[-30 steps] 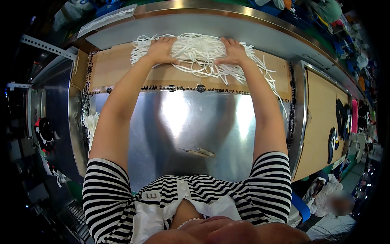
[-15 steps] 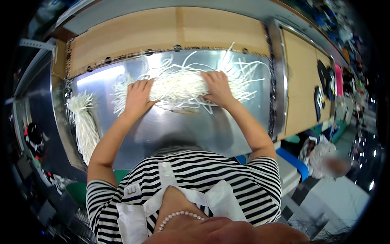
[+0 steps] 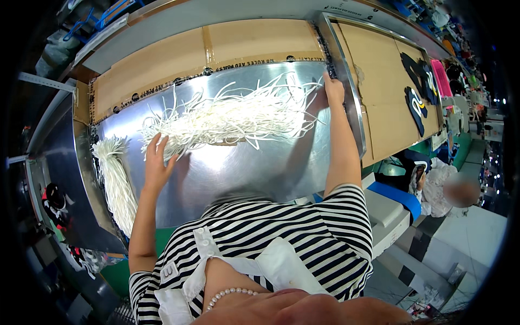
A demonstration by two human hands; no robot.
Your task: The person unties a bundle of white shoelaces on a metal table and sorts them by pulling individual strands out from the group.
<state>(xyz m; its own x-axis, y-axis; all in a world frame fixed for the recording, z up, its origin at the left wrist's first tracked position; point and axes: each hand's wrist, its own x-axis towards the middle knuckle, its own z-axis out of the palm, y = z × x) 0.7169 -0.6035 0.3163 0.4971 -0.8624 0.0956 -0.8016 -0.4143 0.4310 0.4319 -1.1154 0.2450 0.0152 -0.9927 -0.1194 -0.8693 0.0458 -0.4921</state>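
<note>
A wide heap of loose white cords (image 3: pixel 233 119) lies across the metal tabletop (image 3: pixel 216 184), its strands sticking out at both ends and along the far side. At the heap's left near corner is my left hand (image 3: pixel 158 165), fingers spread and open, with nothing visibly held. My right hand (image 3: pixel 335 92) is away from the heap, at the black-taped right edge of the metal surface. It shows side-on, and most of its fingers are hidden, so I cannot make out whether it holds anything. A thin brownish strip (image 3: pixel 225 144) peeks from under the heap's near side.
A tied bundle of white cords (image 3: pixel 118 181) stands along the left edge. Cardboard (image 3: pixel 162 59) lines the far side. Beyond a raised metal rim (image 3: pixel 346 81), a cardboard-covered surface (image 3: pixel 387 108) carries dark cut pieces (image 3: pixel 416 108). A seated person (image 3: pixel 439 187) is at the right.
Both hands have come off the cord heap. My right hand has moved right and away to the taped edge; my left has drawn back left and nearer. The view has shifted.
</note>
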